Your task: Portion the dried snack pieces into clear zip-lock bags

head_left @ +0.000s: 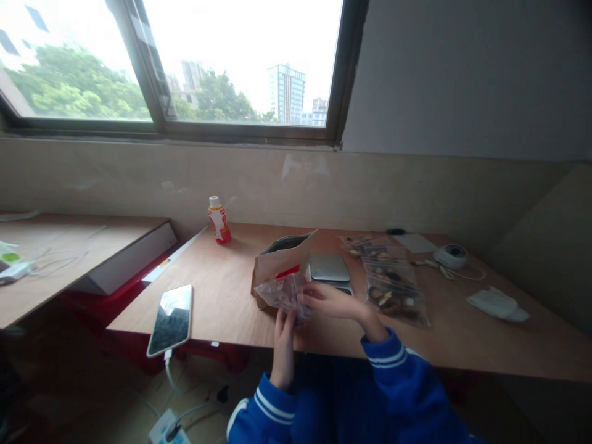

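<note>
Near the tabletop (222, 296) front edge, left hand (283, 336) and right hand (329, 300) both pinch a small clear plastic bag (284, 291), fingers closed on it, just in front of a brown paper pouch (280, 262). Scale (329, 268) sits behind the right hand. Filled clear bags (393, 287) lie to the right. Phone (171, 319) at front-left corner, small bottle (219, 220) near back edge.
</note>
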`<state>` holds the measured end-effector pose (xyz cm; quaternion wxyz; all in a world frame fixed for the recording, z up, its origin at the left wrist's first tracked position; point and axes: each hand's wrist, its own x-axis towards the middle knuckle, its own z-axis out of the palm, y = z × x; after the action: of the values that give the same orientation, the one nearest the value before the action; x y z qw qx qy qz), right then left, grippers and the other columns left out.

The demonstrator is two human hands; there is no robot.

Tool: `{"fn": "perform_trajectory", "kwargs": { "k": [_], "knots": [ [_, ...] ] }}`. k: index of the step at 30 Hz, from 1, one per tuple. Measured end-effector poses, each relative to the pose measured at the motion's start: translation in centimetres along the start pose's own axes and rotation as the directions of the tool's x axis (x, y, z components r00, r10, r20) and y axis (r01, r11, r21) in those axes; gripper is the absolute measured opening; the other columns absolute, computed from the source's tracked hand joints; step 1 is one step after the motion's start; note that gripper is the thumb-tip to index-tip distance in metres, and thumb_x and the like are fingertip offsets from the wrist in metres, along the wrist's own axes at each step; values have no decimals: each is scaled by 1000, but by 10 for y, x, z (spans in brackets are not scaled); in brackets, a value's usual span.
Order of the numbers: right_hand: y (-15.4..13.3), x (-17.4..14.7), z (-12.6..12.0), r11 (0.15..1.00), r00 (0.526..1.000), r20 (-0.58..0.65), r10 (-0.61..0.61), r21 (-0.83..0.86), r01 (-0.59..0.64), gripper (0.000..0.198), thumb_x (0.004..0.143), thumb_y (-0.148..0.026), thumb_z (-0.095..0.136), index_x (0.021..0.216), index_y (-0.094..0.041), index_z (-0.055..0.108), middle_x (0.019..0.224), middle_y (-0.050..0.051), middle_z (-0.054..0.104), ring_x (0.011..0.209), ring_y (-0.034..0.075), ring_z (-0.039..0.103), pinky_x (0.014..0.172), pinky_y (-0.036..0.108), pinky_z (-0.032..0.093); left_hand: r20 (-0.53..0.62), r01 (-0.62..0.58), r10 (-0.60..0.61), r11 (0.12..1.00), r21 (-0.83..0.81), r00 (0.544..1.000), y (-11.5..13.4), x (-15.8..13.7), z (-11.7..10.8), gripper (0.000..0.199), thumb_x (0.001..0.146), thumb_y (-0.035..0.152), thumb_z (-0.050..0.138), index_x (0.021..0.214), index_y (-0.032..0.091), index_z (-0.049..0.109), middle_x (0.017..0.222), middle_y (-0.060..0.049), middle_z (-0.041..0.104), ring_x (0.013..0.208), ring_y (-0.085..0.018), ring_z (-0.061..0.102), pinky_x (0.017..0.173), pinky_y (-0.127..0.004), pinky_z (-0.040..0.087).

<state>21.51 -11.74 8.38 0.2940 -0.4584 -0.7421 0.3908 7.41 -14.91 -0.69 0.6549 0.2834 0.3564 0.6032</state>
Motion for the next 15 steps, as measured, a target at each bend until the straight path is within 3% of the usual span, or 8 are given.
{"fn": "perform_trajectory", "kwargs": {
  "k": [6,11,15],
  "knots": [
    [0,-1,13,997,998,-42,41,65,-39,32,91,-40,50,98,-16,69,97,10,71,86,22,66,75,33,53,17,4,-3,999,-39,1000,5,-2,-2,49,73,40,73,118,23,64,126,-8,64,124,-28,53,104,-40,42],
    [15,-7,24,980,997,-13,73,187,-70,35,85,-41,60,111,-17,65,103,10,71,88,22,67,75,34,55,36,66,-65,996,-56,997,2,-11,-6,49,70,44,75,113,23,67,123,-8,66,124,-28,53,106,-40,39],
    [18,-9,28,988,998,-27,50,147,-45,35,85,-40,61,111,-17,66,100,9,72,86,22,67,71,32,54,25,63,-63,998,-4,998,-5,-13,-10,51,72,47,72,116,24,64,124,-8,65,122,-28,54,105,-41,40]
  ]
}}
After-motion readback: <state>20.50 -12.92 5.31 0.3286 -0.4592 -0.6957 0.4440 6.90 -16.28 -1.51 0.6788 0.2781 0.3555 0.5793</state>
